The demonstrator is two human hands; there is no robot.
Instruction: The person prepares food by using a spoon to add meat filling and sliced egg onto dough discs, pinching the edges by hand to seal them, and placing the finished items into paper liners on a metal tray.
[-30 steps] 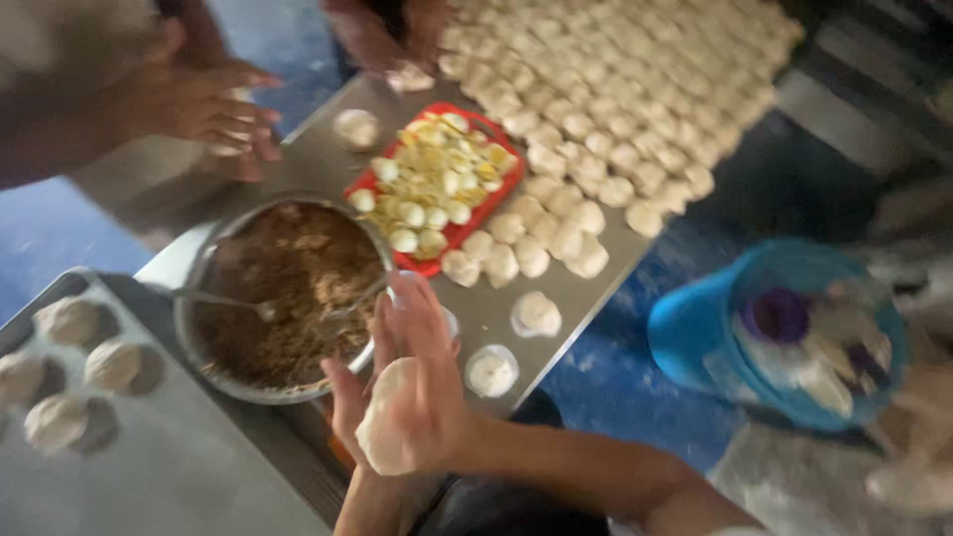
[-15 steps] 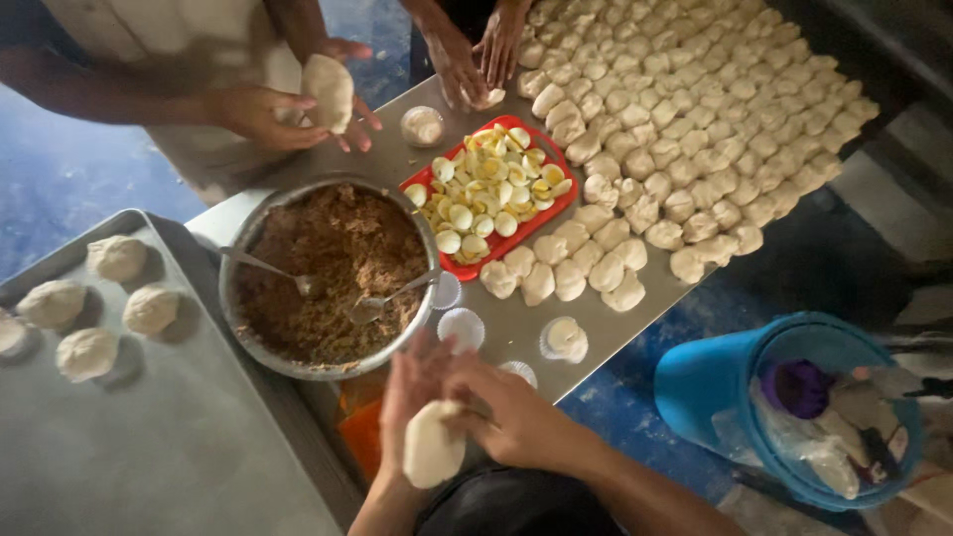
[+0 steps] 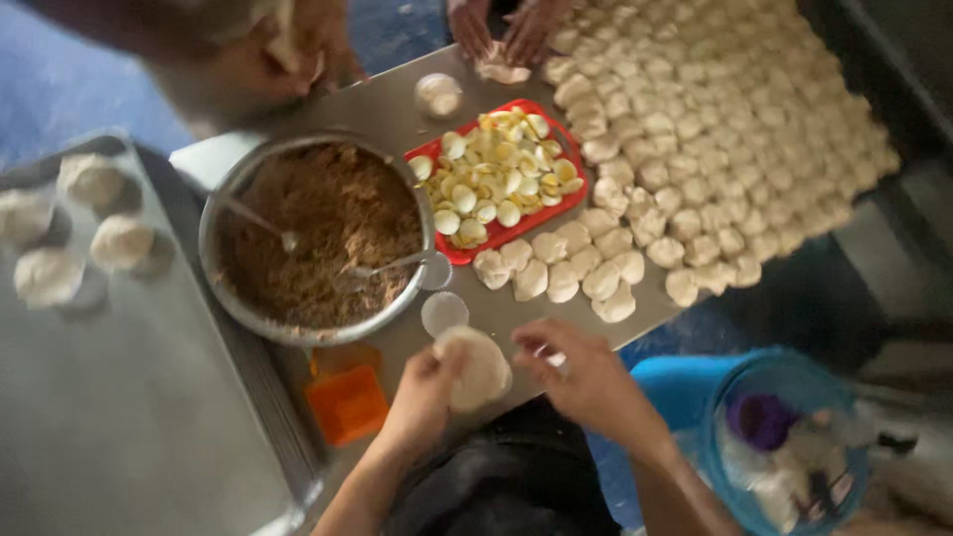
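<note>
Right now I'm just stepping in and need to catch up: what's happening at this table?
The left hand holds a flattened dough round at the table's near edge, while the right hand hovers open beside it. Ahead sit a metal bowl of brown filling, a red tray of egg pieces and rows of dough balls. Other people's hands work dough opposite.

pale dough disc [image 3: 475, 369] | red tray [image 3: 562, 210] | brown filling [image 3: 323, 233] | orange box [image 3: 346, 404]

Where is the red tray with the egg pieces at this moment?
In the head view, the red tray lies at the centre top of the metal table, just right of the steel bowl and left of the dough pieces.
</note>
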